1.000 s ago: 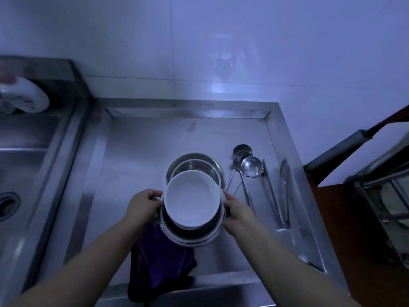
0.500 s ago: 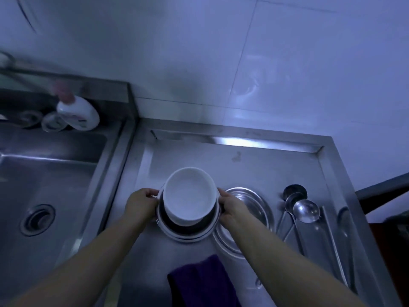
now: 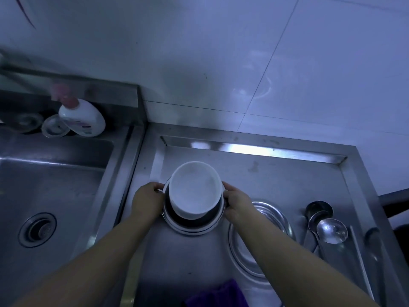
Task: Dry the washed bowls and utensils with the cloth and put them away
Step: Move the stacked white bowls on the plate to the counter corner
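A white bowl [image 3: 194, 192] sits nested in a steel bowl [image 3: 192, 228] as a stack. My left hand [image 3: 147, 201] grips the stack's left rim and my right hand [image 3: 235, 203] grips its right rim, over the left part of the steel draining board [image 3: 276, 173]. Another steel bowl [image 3: 261, 244] lies on the board to the right, partly hidden by my right forearm. Ladles and spoons [image 3: 325, 227] lie further right. The purple cloth [image 3: 219, 295] lies at the board's near edge.
A steel sink [image 3: 44, 196] with a drain [image 3: 37, 229] is on the left. A white soap bottle [image 3: 84, 118] and a small round lid [image 3: 54, 128] stand behind it. The tiled wall [image 3: 243, 63] rises behind the board. Tongs [image 3: 374, 247] lie at the far right.
Both hands have carried the bowl stack left, off the other steel bowl and away from the cloth. The view has swung left, showing more of the sink.
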{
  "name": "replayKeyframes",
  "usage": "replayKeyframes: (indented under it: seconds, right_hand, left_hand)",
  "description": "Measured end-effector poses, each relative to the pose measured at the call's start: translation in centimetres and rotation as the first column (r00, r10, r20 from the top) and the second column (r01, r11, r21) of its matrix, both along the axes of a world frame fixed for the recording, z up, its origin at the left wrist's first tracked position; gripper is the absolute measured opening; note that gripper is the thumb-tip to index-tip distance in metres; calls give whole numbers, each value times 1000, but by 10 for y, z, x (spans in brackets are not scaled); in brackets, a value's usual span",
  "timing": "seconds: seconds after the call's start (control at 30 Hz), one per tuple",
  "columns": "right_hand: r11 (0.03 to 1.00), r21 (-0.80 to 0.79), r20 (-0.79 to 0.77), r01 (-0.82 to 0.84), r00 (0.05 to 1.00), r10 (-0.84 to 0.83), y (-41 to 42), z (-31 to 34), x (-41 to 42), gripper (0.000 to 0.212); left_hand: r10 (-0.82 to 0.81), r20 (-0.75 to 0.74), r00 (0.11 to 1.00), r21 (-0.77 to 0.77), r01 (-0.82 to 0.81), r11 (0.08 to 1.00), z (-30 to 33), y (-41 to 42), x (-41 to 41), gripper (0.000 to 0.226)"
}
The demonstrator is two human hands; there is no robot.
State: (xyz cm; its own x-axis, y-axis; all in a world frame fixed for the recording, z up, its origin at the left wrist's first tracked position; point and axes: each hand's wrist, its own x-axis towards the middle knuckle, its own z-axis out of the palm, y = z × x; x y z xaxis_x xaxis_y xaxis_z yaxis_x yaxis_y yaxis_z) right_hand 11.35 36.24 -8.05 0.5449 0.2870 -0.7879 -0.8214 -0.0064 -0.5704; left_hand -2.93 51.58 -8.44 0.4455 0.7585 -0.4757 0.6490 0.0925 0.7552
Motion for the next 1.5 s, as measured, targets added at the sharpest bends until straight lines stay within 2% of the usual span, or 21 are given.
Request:
replayKeyframes:
  seconds: [0.13, 0.2, 0.27, 0.37, 0.47, 0.57, 0.77, 0.97, 1.07, 1.2, 1.4, 1.5]
  right_hand:
    - [996, -30, 120, -85, 989, 88, -5, 1, -2, 41]
    - [964, -171, 238, -201, 941, 238, -13, -1, -7, 39]
    - [886, -370, 339, -278, 848, 408, -23, -4, -14, 37]
    - [849, -476, 435, -231, 777, 455, -37, -8, -32, 30]
    - [862, -464, 499, -205, 743, 445, -44, -12, -46, 33]
    - [857, -474, 540, -203, 701, 465, -41, -14, -50, 43]
    - [824, -529, 569, -205, 634, 523, -16, -21, -32, 36]
    - [827, -527, 588, -195, 619, 521, 19, -28, -11, 32]
    - [830, -524, 600, -190, 609, 519, 33, -31, -4, 34]
    - [846, -504, 568, -175, 671, 477, 50, -33, 3, 44]
    - [874, -455, 568, -173, 699, 434, 59, -29, 5, 45]
    - [820, -531, 581, -213, 614, 535, 45, -25, -8, 41]
  left_hand:
    - [-1, 3, 1000, 33, 1, 999, -1, 2, 1, 23]
    - [-16, -10, 1000, 63, 16, 998, 0, -1, -3, 24]
    - [-52, -10, 999, 85, 53, 995, 0, -8, -12, 28]
    - [-62, 49, 997, 46, 60, 997, -1, -25, -29, 29]
    - [15, 119, 993, -49, -9, 999, -6, -40, -38, 44]
    - [39, 141, 989, -46, -33, 998, -10, -44, -38, 50]
    - [58, 157, 986, 10, -60, 998, -12, -24, -21, 33]
    - [99, 129, 987, 14, -102, 995, -13, 9, 1, 32]
    - [97, 101, 990, 64, -104, 992, -12, 23, 11, 32]
    - [93, 92, 991, 120, -103, 987, -12, 37, 20, 27]
    - [62, 83, 995, 174, -76, 982, -15, 48, 26, 31]
    - [76, 116, 990, 150, -93, 984, -13, 47, 22, 30]
